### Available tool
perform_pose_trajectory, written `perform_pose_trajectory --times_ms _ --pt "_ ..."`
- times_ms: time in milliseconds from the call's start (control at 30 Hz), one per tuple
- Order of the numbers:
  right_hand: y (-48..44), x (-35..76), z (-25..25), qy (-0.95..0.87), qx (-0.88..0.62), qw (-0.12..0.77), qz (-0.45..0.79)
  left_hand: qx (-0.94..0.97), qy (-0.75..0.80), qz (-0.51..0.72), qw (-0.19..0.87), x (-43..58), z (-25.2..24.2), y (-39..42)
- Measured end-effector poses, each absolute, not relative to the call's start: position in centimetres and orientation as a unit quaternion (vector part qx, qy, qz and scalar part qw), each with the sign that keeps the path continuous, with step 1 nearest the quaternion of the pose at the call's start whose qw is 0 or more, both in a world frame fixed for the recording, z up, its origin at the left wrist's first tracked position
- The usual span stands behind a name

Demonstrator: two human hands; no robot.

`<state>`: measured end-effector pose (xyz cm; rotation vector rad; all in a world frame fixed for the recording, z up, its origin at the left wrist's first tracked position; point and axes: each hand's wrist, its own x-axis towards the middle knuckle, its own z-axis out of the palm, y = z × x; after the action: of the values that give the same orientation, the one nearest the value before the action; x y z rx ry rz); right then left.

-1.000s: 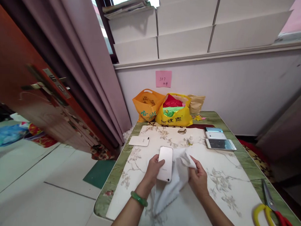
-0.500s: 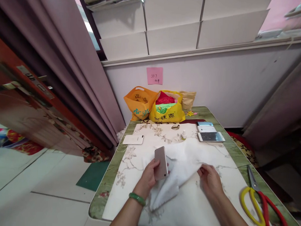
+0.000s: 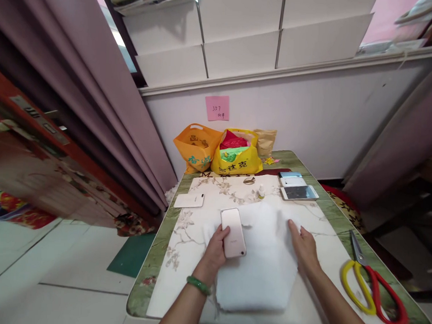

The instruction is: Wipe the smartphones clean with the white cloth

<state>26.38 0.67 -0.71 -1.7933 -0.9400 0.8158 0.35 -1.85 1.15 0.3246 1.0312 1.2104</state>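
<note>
My left hand, below a green bangle, grips a pale pinkish-gold smartphone with its back facing up. Under the phone a white cloth lies spread on the flowered table mat, with a small dark tear or mark near its upper part. My right hand is at the cloth's right edge, fingers stretched out and holding nothing. Whether it touches the cloth I cannot tell.
A white phone lies at the left; several phones, one a large white phone, lie back right. Large scissors rest at the right edge. An orange bag and a yellow bag stand at the back, near a small bottle.
The cloth, folded over at its corner before, now lies flatter and spread out. My right hand has let go of its edge and opened. The phone has turned to show more of its back.
</note>
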Motion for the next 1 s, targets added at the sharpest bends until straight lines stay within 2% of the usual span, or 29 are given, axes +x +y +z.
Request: perform_pose_trajectory --times_ms 67,167,267,300,367,467,567,667,767,867,1000 --pt "1.3 25.5 0.2 -0.349 -0.753 0.422 0.364 0.133 0.474 0.559 0.668 0.3 0.4 -1.3" --pt "1.4 22.4 2.0 -0.285 -0.715 0.439 0.463 0.112 0.487 0.572 0.65 0.4 -0.4 -1.2" --pt "0.9 18.9 2.8 -0.418 -0.529 0.418 0.608 0.134 0.479 0.568 0.656 0.8 -0.8 -1.5" --pt "0.7 18.0 2.6 -0.483 -0.473 0.407 0.615 0.146 0.473 0.566 0.66 1.0 -0.8 -1.6" --pt "0.7 16.7 1.7 -0.611 -0.42 0.416 0.527 0.171 0.467 0.571 0.653 1.4 -0.8 -1.8" --pt "0.9 16.0 -0.4 -0.759 -0.398 0.439 0.271 0.195 0.477 0.594 0.618 2.0 -1.0 -2.0" --pt "0.9 16.0 -1.8 -0.851 -0.336 0.384 0.127 0.202 0.477 0.607 0.602 2.1 -1.3 -1.7" --pt "0.6 16.1 -1.7 -0.904 -0.276 0.317 0.084 0.196 0.467 0.611 0.609 1.9 -1.5 -1.4" --pt "0.4 16.1 -1.1 -0.928 -0.241 0.274 0.073 0.159 0.432 0.583 0.669 1.3 -1.4 -1.3" --pt "0.5 15.7 -1.0 -0.928 -0.254 0.267 0.061 0.146 0.377 0.562 0.722 0.7 -1.3 -1.5" --pt "0.8 15.3 -1.6 -0.923 -0.271 0.267 0.052 0.133 0.342 0.568 0.737 0.2 -1.7 -1.6"
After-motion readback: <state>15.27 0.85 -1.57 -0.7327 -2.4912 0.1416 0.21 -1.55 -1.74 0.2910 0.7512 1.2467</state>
